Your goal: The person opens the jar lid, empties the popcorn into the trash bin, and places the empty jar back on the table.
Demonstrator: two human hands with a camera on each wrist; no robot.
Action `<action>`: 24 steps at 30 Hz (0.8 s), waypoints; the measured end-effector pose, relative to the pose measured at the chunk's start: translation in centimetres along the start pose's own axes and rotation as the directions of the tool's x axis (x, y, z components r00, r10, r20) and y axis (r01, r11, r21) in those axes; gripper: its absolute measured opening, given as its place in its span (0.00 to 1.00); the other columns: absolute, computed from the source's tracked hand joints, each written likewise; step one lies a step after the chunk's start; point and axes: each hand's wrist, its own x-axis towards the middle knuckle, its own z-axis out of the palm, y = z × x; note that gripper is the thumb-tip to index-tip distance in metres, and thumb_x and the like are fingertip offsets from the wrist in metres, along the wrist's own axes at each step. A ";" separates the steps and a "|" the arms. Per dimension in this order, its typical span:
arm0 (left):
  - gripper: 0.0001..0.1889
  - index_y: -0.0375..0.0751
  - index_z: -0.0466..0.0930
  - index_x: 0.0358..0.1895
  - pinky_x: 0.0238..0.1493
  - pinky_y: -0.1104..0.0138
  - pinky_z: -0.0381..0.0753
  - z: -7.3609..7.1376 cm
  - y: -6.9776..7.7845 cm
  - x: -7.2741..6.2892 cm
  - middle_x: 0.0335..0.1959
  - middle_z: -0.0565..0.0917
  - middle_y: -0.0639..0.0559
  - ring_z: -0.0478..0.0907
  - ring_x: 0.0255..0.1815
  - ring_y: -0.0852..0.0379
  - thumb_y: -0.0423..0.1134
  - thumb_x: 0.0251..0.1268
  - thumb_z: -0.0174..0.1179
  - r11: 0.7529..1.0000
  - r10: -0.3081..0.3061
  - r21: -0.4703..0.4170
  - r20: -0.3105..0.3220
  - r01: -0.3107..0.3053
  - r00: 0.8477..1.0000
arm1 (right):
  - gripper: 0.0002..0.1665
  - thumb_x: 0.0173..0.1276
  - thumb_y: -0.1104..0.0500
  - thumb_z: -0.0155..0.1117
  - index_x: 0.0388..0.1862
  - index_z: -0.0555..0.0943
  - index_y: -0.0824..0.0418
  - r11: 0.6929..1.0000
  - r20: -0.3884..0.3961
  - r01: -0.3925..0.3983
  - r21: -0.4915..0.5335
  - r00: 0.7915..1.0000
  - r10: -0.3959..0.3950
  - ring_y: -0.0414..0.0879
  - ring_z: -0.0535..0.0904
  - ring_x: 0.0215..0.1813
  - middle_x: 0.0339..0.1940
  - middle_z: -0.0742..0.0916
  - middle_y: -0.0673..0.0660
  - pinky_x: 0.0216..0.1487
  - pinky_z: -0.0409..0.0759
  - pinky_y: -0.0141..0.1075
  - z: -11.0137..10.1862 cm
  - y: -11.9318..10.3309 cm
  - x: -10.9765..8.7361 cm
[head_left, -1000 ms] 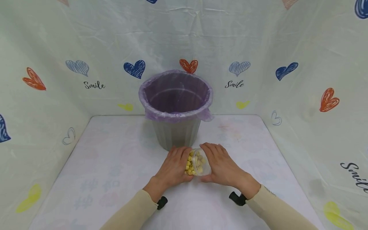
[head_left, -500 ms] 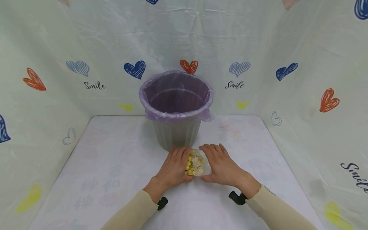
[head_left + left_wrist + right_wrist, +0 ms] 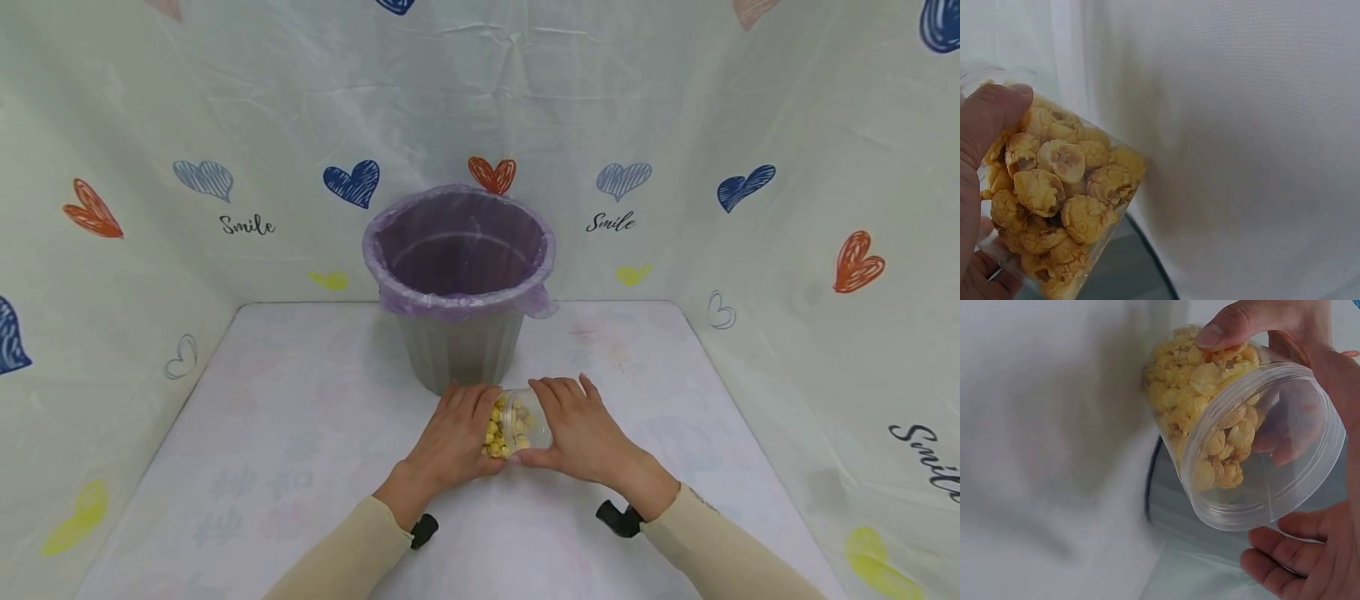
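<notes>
In the head view a clear plastic jar [image 3: 498, 427] of yellow popcorn lies on its side between both hands. The left hand [image 3: 453, 433] grips its body, with the thumb across the near side in the left wrist view. A wide, see-through lid [image 3: 1322, 450] caps the end that faces right. The right hand [image 3: 577, 433] holds this lid, thumb along its near side and fingers over the far side. Its lower fingers [image 3: 1285, 553] hang loosely below the lid's rim in the right wrist view. The round popcorn pieces [image 3: 1060, 187] fill most of the jar.
Just behind the hands stands a grey ribbed trash bin [image 3: 461, 350], lined with a purple bag [image 3: 468, 304] folded over its rim. A white table [image 3: 315, 433] lies under everything. Cloth walls [image 3: 285, 108] printed with hearts enclose its back and sides.
The right hand has shifted on the lid: its thumb reaches farther left and its fingers have moved slightly right, the outer one lifting. The left hand and jar stay put.
</notes>
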 end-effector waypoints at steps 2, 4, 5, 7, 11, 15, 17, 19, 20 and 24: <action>0.55 0.37 0.68 0.71 0.75 0.41 0.71 0.0 0.1 0.0 0.64 0.77 0.44 0.76 0.66 0.44 0.63 0.43 0.84 1.000 -0.002 -0.007 0.002 0.002 1.000 | 0.62 0.57 0.23 0.73 0.75 0.71 0.66 1.000 0.010 -0.006 0.006 1.000 0.006 0.61 0.77 0.69 0.67 0.82 0.64 0.72 0.67 0.72 -0.1 -0.1 0.0; 0.54 0.38 0.68 0.71 0.75 0.41 0.71 -0.1 0.1 0.0 0.64 0.77 0.44 0.75 0.66 0.44 0.62 0.43 0.84 1.000 -0.005 -0.016 0.007 0.005 1.000 | 0.61 0.56 0.26 0.76 0.75 0.71 0.66 1.000 0.015 0.002 0.015 1.000 -0.002 0.61 0.77 0.69 0.67 0.82 0.63 0.72 0.67 0.72 -0.2 -0.1 0.0; 0.54 0.38 0.67 0.72 0.75 0.41 0.70 -0.1 0.1 0.0 0.65 0.77 0.44 0.75 0.67 0.45 0.61 0.44 0.84 1.000 -0.009 -0.019 0.013 0.010 1.000 | 0.61 0.56 0.27 0.77 0.75 0.71 0.65 1.000 0.015 0.011 0.016 1.000 -0.011 0.61 0.76 0.69 0.67 0.82 0.63 0.72 0.67 0.72 -0.3 -0.1 0.0; 0.54 0.39 0.67 0.72 0.76 0.42 0.70 -0.2 0.2 0.0 0.66 0.76 0.45 0.75 0.68 0.45 0.61 0.45 0.84 0.999 -0.018 -0.026 0.028 0.019 0.999 | 0.61 0.54 0.31 0.80 0.76 0.69 0.65 0.999 0.015 0.038 0.008 0.999 -0.038 0.60 0.75 0.70 0.67 0.81 0.62 0.72 0.67 0.72 -0.4 -0.1 -0.1; 0.55 0.39 0.66 0.73 0.76 0.42 0.69 -0.5 0.3 0.0 0.67 0.76 0.44 0.74 0.69 0.45 0.60 0.45 0.84 0.999 -0.032 -0.035 0.052 0.034 0.998 | 0.65 0.50 0.36 0.84 0.79 0.65 0.64 0.993 0.011 0.111 -0.037 0.994 -0.111 0.59 0.73 0.72 0.70 0.78 0.61 0.73 0.66 0.72 -0.5 -0.1 -0.1; 0.54 0.38 0.66 0.74 0.77 0.42 0.69 -0.6 0.3 0.0 0.67 0.76 0.44 0.74 0.69 0.45 0.60 0.46 0.84 0.999 -0.036 -0.037 0.059 0.038 0.998 | 0.67 0.47 0.39 0.88 0.79 0.65 0.64 0.984 -0.005 0.162 -0.070 0.987 -0.163 0.59 0.72 0.73 0.72 0.76 0.60 0.73 0.66 0.72 -0.5 0.0 -0.1; 0.54 0.38 0.66 0.73 0.76 0.42 0.69 -0.6 0.3 0.0 0.67 0.76 0.44 0.74 0.69 0.45 0.60 0.46 0.84 0.999 -0.034 -0.039 0.057 0.037 0.998 | 0.67 0.45 0.40 0.90 0.78 0.65 0.63 0.982 -0.012 0.178 -0.070 0.984 -0.179 0.59 0.72 0.73 0.72 0.75 0.60 0.73 0.66 0.72 -0.4 0.0 -0.1; 0.54 0.38 0.66 0.73 0.76 0.41 0.70 -0.6 0.3 0.0 0.67 0.76 0.44 0.75 0.68 0.45 0.60 0.45 0.84 0.999 -0.029 -0.043 0.049 0.032 0.998 | 0.67 0.44 0.40 0.91 0.77 0.66 0.62 0.979 -0.019 0.189 -0.076 0.981 -0.191 0.60 0.71 0.73 0.72 0.75 0.59 0.73 0.66 0.73 -0.4 0.1 -0.1; 0.54 0.38 0.67 0.73 0.75 0.41 0.70 -0.6 0.3 0.0 0.67 0.76 0.44 0.75 0.68 0.45 0.60 0.45 0.84 0.999 -0.028 -0.044 0.046 0.030 0.999 | 0.67 0.43 0.40 0.91 0.77 0.67 0.61 0.978 -0.020 0.193 -0.084 0.981 -0.195 0.60 0.71 0.73 0.72 0.75 0.59 0.72 0.66 0.73 -0.4 0.1 -0.1; 0.55 0.37 0.67 0.73 0.75 0.41 0.70 -0.5 0.2 0.0 0.66 0.77 0.44 0.75 0.68 0.45 0.61 0.45 0.84 0.999 -0.028 -0.045 0.041 0.030 0.999 | 0.67 0.42 0.39 0.91 0.77 0.68 0.60 0.973 -0.025 0.201 -0.117 0.978 -0.205 0.60 0.71 0.72 0.72 0.75 0.58 0.72 0.67 0.73 -0.5 0.1 0.0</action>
